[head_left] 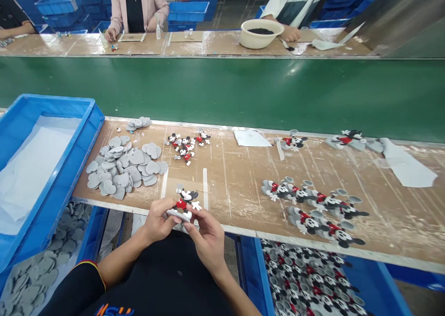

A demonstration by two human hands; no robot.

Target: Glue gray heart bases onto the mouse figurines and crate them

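Between my two hands, over the front edge of the workbench, is a small Mickey Mouse figurine (182, 203) with red shorts and a grey base (179, 215) under its feet. My left hand (159, 221) pinches the base from the left. The fingers of my right hand (207, 237) close on the figurine and base from the right. A loose heap of grey heart-shaped bases (125, 165) lies to the left of my hands. Just beyond them sits a small group of figurines without bases (186, 144). Figurines on bases (313, 195) lie in rows to the right.
A blue crate (93, 116) lined with white sheet stands at left. Below the bench, one crate holds grey bases (45, 269), another finished-looking figurines (309, 279). A green conveyor belt (222, 91) runs behind; people work across it near a cream basin (260, 37).
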